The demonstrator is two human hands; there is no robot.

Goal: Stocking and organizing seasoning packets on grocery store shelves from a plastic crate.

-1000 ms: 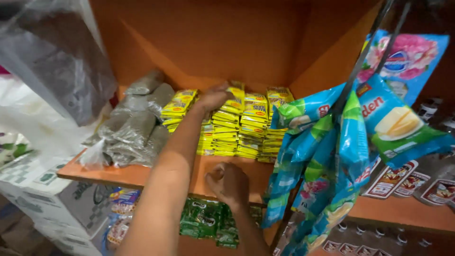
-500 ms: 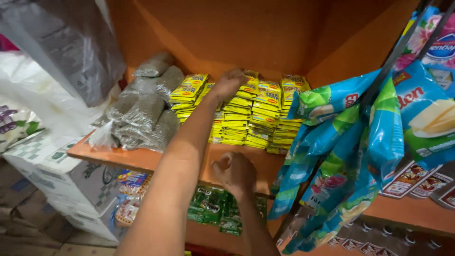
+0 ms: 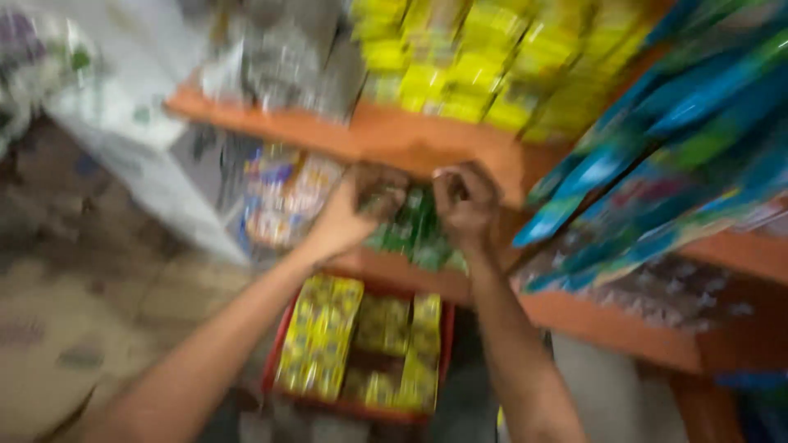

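Note:
The view is heavily blurred by motion. My left hand is curled just below the front edge of the orange shelf. Whether it holds something is not clear. My right hand is a closed fist right beside it, a small gap apart. Both hands hover in front of green packets on the shelf beneath. Stacks of yellow packets lie on the orange shelf above the hands.
Blue and green sachet strips hang at the right, close to my right arm. Grey packets sit left of the yellow ones. A red crate of yellow packets stands on the floor below. A white box stands at the left.
My left hand has come off the yellow packets and dropped to the shelf edge beside my right fist. The camera has tilted down, bringing the red crate into view.

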